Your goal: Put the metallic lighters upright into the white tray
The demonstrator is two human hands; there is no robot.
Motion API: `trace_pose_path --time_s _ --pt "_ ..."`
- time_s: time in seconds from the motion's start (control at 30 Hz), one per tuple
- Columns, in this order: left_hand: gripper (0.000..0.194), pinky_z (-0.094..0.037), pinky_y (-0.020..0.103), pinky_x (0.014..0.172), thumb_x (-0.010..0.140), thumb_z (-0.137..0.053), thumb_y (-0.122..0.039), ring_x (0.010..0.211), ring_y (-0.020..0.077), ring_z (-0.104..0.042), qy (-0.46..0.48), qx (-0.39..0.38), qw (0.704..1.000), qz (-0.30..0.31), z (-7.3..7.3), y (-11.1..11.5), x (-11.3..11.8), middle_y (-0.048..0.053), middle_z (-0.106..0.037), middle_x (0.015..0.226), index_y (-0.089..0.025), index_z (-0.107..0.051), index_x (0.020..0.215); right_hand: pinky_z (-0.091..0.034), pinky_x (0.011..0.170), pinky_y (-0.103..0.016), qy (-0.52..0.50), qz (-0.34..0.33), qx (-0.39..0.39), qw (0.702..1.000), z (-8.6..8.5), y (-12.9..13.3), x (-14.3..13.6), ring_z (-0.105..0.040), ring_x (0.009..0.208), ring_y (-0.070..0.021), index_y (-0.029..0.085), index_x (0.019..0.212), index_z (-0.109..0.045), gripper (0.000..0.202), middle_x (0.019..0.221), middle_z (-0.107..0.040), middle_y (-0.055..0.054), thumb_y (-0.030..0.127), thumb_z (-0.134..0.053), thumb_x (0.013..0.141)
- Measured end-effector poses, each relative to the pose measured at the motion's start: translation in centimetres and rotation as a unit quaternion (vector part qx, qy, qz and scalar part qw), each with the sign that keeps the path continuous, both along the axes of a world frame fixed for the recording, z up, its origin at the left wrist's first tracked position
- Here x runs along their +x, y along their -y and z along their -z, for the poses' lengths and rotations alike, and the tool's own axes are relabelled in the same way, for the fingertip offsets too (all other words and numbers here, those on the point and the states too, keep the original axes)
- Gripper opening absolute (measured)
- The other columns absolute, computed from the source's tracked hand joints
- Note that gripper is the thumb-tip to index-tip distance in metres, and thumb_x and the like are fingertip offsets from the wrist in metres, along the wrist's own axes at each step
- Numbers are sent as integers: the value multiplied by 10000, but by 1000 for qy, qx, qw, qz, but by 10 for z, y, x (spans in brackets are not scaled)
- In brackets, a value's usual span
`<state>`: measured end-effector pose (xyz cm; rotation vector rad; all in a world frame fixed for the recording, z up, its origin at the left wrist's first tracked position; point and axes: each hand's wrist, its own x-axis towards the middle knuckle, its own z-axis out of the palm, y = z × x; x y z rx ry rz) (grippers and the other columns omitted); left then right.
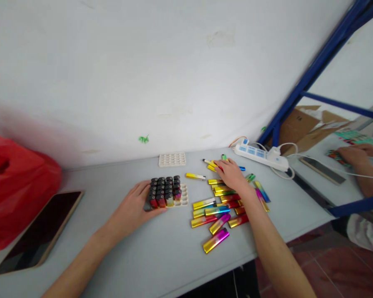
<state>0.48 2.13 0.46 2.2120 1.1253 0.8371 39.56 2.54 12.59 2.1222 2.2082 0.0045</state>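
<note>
Nearest, just short of the right forearm, a loose heap of lighters (216,215) lies flat on the grey table (161,256), gold ends mixed with pink, blue and red; the closest one sits not far from the table's front edge. The left hand (133,209) rests palm down with fingers spread loosely, thumb and fingertips touching the near left side of a white slotted tray (182,198). Upright lighters (164,191) with black tops fill most of the tray's slots; the column of slots on the side toward the right hand stands empty. Bare table lies open between the left forearm and the heap. Left of the left hand lies a dark phone (42,231), and past it a red bag (15,190). Farther out, the right hand (231,174) lies over the far end of the heap, fingers curled down onto a few lighters; whether it grips one I cannot tell. Beyond the left hand, an empty tray (172,159) sits by the wall. Beyond the right hand lies a white power strip (261,155). Another person's hand (356,155) works at a neighbouring table, well apart.
</note>
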Motion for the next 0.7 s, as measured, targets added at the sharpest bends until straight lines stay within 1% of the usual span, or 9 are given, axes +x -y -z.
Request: trace_pose_path --time_s 0.1,0.17,0.27,0.33,0.4,0.47,0.53,0.6,0.7 --pt "774 -538 627 1233 883 -732 -814 1365 436 -676 -3 -4 1000 3 0 0 0 174 -720 1442 -220 -683 1375 -377 1279 -482 -54 -58 -23 997 -11 4 -9 -693 1272 -274 164 1386 -756 335 1356 -792 -142 266 -556 1137" --pt "804 -529 626 1239 879 -713 -844 1373 435 -672 -7 -11 1000 4 -1 0 1 186 -717 1449 -204 -690 1367 -437 1218 -454 -84 -81 -30 993 -17 6 -15 -724 1195 -279 155 1286 -796 295 1264 -822 -131 297 -585 1136" --pt "834 -516 635 1246 869 -719 -857 1388 436 -665 -11 -27 1000 4 -3 0 0 213 -713 1457 -175 -709 1349 -526 1070 -414 -114 -64 -20 991 -20 6 -19 -755 1088 -282 164 1161 -827 327 1155 -839 -127 331 -545 1155" --pt "820 -511 643 1249 865 -738 -843 1394 441 -660 -7 -31 999 3 -4 1 0 220 -714 1457 -175 -723 1339 -541 1040 -395 -125 -40 17 991 -17 4 -18 -761 1090 -279 159 1130 -827 319 1151 -835 -134 292 -537 1146" --pt "783 -511 642 1250 863 -752 -827 1392 439 -661 -2 -29 1000 3 -5 1 0 207 -718 1455 -198 -734 1331 -535 1070 -387 -125 -18 62 990 -13 -1 -15 -756 1132 -277 146 1156 -816 272 1196 -820 -146 239 -563 1115" --pt "769 -511 633 1254 854 -765 -824 1386 433 -667 0 -30 1000 3 -5 1 0 192 -723 1450 -217 -740 1324 -528 1098 -395 -103 15 83 991 -9 -7 -15 -747 1170 -288 122 1242 -793 267 1264 -798 -170 224 -597 1091" --pt "777 -519 622 1249 842 -778 -825 1374 428 -676 3 -29 1000 -1 -5 1 0 184 -730 1436 -220 -739 1328 -535 1086 -422 -61 59 71 994 -6 -12 -18 -745 1181 -315 108 1352 -752 333 1298 -783 -199 274 -614 1098" --pt "776 -540 621 1229 840 -786 -814 1360 428 -683 11 -25 1000 -2 -5 1 0 179 -737 1421 -223 -736 1339 -550 1040 -446 -12 91 48 995 -5 -16 -26 -745 1175 -343 130 1420 -724 396 1285 -781 -215 355 -607 1116" --pt "763 -559 628 1204 852 -787 -793 1352 430 -689 15 -20 1000 0 -5 2 -1 180 -737 1420 -228 -728 1360 -560 989 -459 37 105 21 994 -4 -20 -38 -746 1158 -366 189 1432 -728 393 1284 -776 -209 380 -621 1105"
